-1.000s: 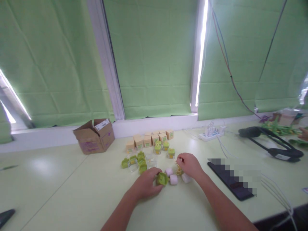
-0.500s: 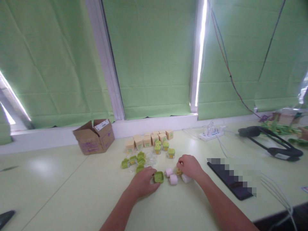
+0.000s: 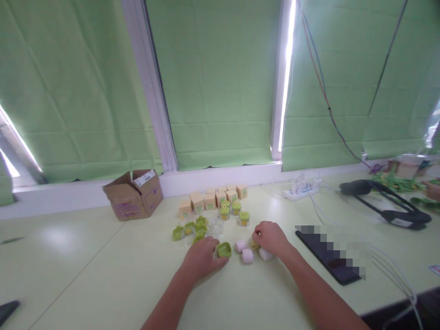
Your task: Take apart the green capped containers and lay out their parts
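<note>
My left hand (image 3: 202, 259) grips a small square green lid (image 3: 224, 250) by its edge, thumb in front and fingers behind, with the hollow side up. Fingertips pinched together, my right hand (image 3: 273, 236) is just above small yellow pieces (image 3: 255, 244); what the pinch holds is hidden. Between the hands lie two short pinkish rolls (image 3: 247, 255), and a whiter roll (image 3: 265, 254) is under my right hand. Behind my left hand more green lids (image 3: 178, 233) are grouped beside clear containers (image 3: 216, 226). Lidded little jars (image 3: 244, 218) stand farther back.
Several small tan boxes (image 3: 210, 201) line the back of the table. An open cardboard carton (image 3: 134, 197) stands at left. To the right are a dark tablet-like slab (image 3: 330, 259), a power strip (image 3: 300, 193) with cables, and a black headset-like band (image 3: 381, 204).
My left hand has shifted slightly left with the green lid and tilted it a little. My right hand stays almost where it was.
</note>
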Action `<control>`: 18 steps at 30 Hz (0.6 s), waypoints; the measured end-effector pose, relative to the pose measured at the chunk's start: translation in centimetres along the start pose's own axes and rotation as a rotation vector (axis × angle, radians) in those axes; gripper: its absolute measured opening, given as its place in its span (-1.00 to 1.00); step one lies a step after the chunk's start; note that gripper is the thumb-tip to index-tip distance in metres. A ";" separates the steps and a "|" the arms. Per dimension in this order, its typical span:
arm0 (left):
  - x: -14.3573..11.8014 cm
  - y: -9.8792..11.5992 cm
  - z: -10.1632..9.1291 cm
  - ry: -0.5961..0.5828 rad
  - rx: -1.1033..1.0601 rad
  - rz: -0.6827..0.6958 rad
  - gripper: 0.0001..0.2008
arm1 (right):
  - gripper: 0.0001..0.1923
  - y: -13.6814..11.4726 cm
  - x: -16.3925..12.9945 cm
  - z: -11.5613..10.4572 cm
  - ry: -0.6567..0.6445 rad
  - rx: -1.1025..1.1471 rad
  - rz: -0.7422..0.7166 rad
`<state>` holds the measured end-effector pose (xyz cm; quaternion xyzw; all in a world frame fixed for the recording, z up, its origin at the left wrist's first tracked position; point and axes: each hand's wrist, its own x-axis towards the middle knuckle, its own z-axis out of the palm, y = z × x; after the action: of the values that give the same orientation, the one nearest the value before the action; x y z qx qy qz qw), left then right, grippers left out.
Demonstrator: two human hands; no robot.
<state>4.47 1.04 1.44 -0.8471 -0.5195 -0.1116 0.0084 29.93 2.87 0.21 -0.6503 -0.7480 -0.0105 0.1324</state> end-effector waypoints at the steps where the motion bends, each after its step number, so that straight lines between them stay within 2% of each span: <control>1: 0.0 0.0 -0.1 0.016 -0.022 0.005 -0.68 | -0.72 0.0 0.0 -0.1 -0.005 -0.001 0.003; 4: 0.1 0.0 -0.2 0.085 -0.114 0.013 -0.66 | -0.72 -0.1 -0.1 -0.2 -0.013 -0.001 0.006; 8: 0.3 0.1 -0.1 0.177 -0.210 0.017 -0.74 | -0.74 -0.2 -0.1 -0.3 -0.046 -0.015 0.030; 18: 0.2 0.8 0.0 0.194 -0.245 0.053 -0.79 | -0.72 -0.3 0.0 -0.2 0.019 0.028 0.002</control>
<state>5.26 0.83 1.59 -0.8405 -0.4761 -0.2552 -0.0420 29.68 2.81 0.40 -0.6489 -0.7462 -0.0061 0.1488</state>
